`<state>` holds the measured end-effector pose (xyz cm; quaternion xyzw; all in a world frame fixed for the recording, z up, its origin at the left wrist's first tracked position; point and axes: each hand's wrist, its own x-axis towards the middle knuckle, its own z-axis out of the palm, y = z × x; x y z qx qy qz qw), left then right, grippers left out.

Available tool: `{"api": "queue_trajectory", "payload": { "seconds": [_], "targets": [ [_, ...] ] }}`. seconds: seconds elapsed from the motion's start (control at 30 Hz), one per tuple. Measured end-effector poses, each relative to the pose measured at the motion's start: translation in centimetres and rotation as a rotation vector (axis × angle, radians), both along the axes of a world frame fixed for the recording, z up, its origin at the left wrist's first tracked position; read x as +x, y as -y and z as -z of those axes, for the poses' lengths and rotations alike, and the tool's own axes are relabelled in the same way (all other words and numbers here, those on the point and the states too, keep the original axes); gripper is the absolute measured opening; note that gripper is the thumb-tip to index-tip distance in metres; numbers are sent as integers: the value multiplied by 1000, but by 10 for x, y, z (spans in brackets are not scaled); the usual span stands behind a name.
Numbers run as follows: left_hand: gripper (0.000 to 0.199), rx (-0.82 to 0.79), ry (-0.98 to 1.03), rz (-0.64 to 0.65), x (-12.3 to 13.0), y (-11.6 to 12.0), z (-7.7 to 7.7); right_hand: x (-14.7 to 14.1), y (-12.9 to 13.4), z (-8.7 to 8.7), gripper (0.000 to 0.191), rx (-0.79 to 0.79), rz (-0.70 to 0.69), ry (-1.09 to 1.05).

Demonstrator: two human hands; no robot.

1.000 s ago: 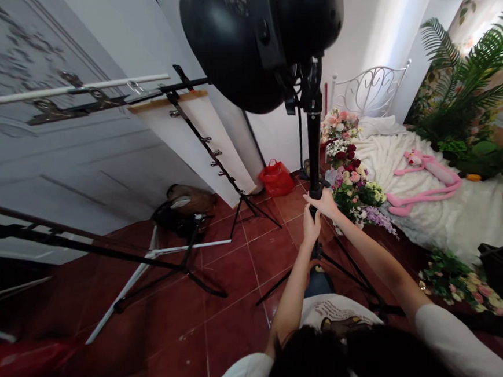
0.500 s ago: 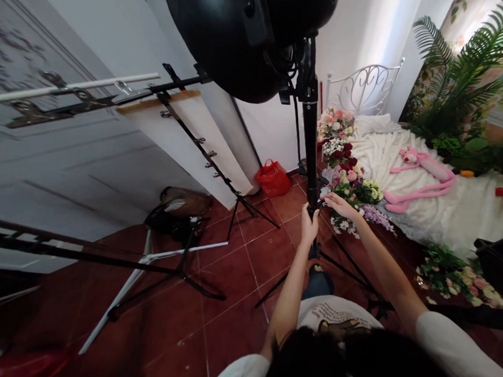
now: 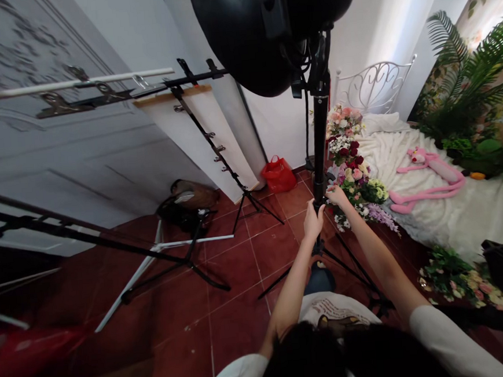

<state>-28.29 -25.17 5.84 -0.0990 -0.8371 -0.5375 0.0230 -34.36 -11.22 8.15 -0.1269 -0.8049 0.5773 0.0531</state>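
Observation:
A black light stand (image 3: 321,131) rises upright in front of me with a large black studio light (image 3: 239,32) on top. My left hand (image 3: 313,223) is wrapped around the stand's pole at a dark collar, thumb toward me. Just to the right and slightly higher, my right hand (image 3: 337,198) is closed with curled fingers at the collar's side, where a small locking knob sits mostly hidden by the fingers. A cable hangs beside the upper pole. Below my hands the stand's black legs spread over the floor.
To the right, a white-covered bed (image 3: 374,150) holds a pink plush toy (image 3: 437,175), with artificial flowers (image 3: 357,171) along its edge. A backdrop stand (image 3: 213,139), a red bag (image 3: 279,174) and a white-legged stand (image 3: 132,285) occupy the left. Red tiles cover the floor.
My right hand's fingers, stretched toward the collar before, are now curled in beside it. My left hand keeps its grip. The whole view has shifted slightly, moving the scene rightward.

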Motion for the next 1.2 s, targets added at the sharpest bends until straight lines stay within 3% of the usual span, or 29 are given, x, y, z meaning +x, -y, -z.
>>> {"api": "queue_trajectory", "payload": {
  "seconds": [0.1, 0.2, 0.27, 0.33, 0.47, 0.57, 0.63, 0.73, 0.9, 1.07, 1.2],
  "targets": [
    [45, -30, 1, -15, 1, -1, -4, -1, 4, -5, 21, 29, 59, 77],
    [46, -55, -12, -29, 2, 0, -4, 15, 6, -1, 27, -154, 81, 40],
    [46, -59, -40, -47, 6, 3, 4, 38, 5, 8, 35, -286, 67, -12],
    [44, -71, -43, -83, 16, 6, 24, 71, 1, 23, 43, -347, 59, -59],
    [40, -151, 108, -80, 50, 1, 83, 156, -13, 62, 51, -460, 127, 6],
    [32, -144, 149, 85, 79, -17, 119, 227, -24, 88, 54, -528, 287, 108],
    [27, -111, 154, 268, 96, -36, 130, 273, -30, 101, 55, -580, 427, 145],
    [27, -52, 162, 560, 114, -70, 126, 336, -37, 109, 55, -652, 636, 153],
    [32, 62, 125, 943, 148, -139, 94, 415, -41, 101, 50, -718, 964, 35],
    [36, 237, 140, 1302, 202, -200, 63, 456, -34, 92, 48, -775, 1139, -163],
    [41, 283, 214, 1451, 244, -231, 51, 466, -32, 86, 47, -853, 1166, -245]
  ]
}}
